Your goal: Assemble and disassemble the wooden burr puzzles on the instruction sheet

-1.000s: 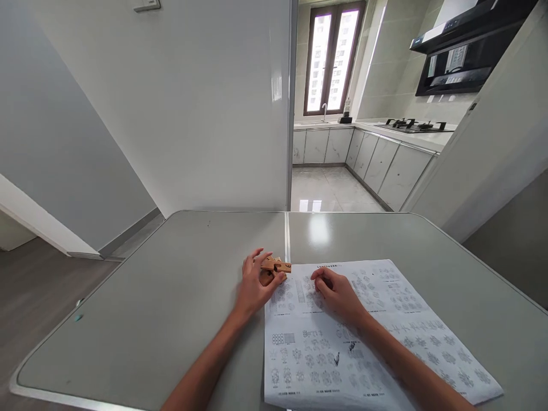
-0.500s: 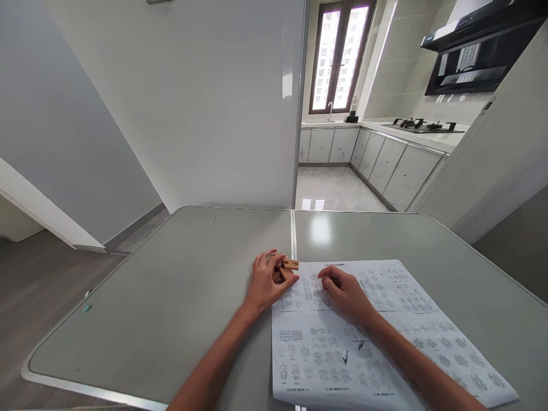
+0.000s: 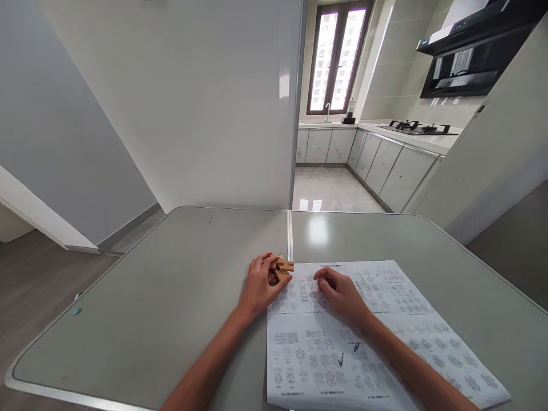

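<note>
My left hand (image 3: 261, 282) is wrapped round a small wooden block puzzle (image 3: 280, 268) at the middle of the table. Light-brown notched pieces of it show between thumb and fingers; the palm hides the rest. To the right, my right hand (image 3: 338, 291) rests over a large printed sheet (image 3: 317, 379), its fingers curled together. Whether anything is inside those fingers cannot be made out. Rows of small line diagrams and a few dark pen marks cover the sheet, whose upper left corner lies close by the left thumb.
The grey-green folding table (image 3: 149, 319) has a metal rim and a centre seam. A small teal bit (image 3: 76, 311) lies near its left edge. Beyond stand a white wall panel (image 3: 214, 103) and a kitchen with a sink, a gas stove (image 3: 417, 128) and a range hood (image 3: 475, 34).
The view has shifted slightly, so everything sits a little further left. Both hands keep almost the same pose, the left one still round the wooden puzzle.
</note>
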Available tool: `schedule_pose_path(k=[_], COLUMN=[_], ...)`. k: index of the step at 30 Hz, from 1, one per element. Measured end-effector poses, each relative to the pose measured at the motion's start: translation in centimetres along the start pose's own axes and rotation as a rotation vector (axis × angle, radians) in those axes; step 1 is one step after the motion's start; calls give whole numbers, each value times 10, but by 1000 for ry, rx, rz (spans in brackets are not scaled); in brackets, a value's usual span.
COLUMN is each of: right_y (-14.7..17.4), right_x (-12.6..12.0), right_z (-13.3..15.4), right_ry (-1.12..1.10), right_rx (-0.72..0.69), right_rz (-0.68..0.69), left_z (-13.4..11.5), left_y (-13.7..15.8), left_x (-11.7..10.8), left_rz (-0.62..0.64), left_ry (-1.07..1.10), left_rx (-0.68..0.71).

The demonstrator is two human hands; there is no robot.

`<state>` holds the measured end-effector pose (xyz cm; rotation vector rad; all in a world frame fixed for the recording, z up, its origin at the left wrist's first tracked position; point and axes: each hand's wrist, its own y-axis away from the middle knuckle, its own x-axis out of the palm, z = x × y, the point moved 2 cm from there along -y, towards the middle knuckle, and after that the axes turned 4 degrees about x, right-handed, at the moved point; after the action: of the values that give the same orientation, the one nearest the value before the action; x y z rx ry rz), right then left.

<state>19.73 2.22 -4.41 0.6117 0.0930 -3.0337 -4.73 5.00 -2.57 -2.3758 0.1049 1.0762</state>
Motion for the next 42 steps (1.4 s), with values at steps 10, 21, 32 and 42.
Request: schedule_pose_path(k=[10, 21, 32, 42], right_y=[-1, -1, -2, -3], right_x=[2, 3, 5, 6], right_z=[1, 2, 0, -5], right_ry=[-9, 8, 22, 22], right_rx=[-23, -20, -28, -24], right_rz=[13, 18, 12, 1], left_z=[1, 0, 3, -2], left_y=[1, 2, 3, 2], left_x=[-1, -3, -2, -5], left_rz=[7, -36, -34, -13], left_ry=[19, -83, -206, -279], left_rx=[4, -3, 62, 172])
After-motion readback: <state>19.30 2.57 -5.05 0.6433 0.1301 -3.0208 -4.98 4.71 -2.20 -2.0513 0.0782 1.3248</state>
